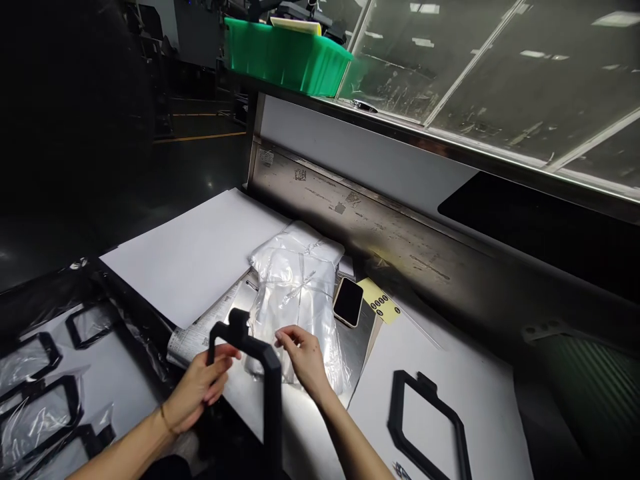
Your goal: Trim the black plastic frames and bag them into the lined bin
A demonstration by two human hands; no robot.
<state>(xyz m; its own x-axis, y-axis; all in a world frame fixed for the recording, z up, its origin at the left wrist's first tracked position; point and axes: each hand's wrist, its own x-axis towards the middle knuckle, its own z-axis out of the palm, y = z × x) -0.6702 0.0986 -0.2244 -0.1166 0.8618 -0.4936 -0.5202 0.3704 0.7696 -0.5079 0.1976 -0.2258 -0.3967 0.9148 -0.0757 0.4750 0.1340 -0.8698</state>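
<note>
My left hand (pixel 197 387) is closed around one side of a black plastic frame (pixel 271 393), which has a small tab on its upper edge and is held upright close to me. Over a stack of clear plastic bags (pixel 295 293), tied with strips of clear film, is my right hand (pixel 303 357). Its thumb and fingers are drawn together in a pinch; whatever is between them is too small to make out. A second black frame (pixel 397 403) lies on white sheeting to the right.
Several bagged black frames (pixel 70 400) lie at the lower left. A large white sheet (pixel 200 247) covers the back left. Beside the bags are a phone (pixel 349 302) and a yellow sticker sheet (pixel 377 300). A green bin (pixel 287 60) stands on the ledge above a metal back panel (pixel 370 213).
</note>
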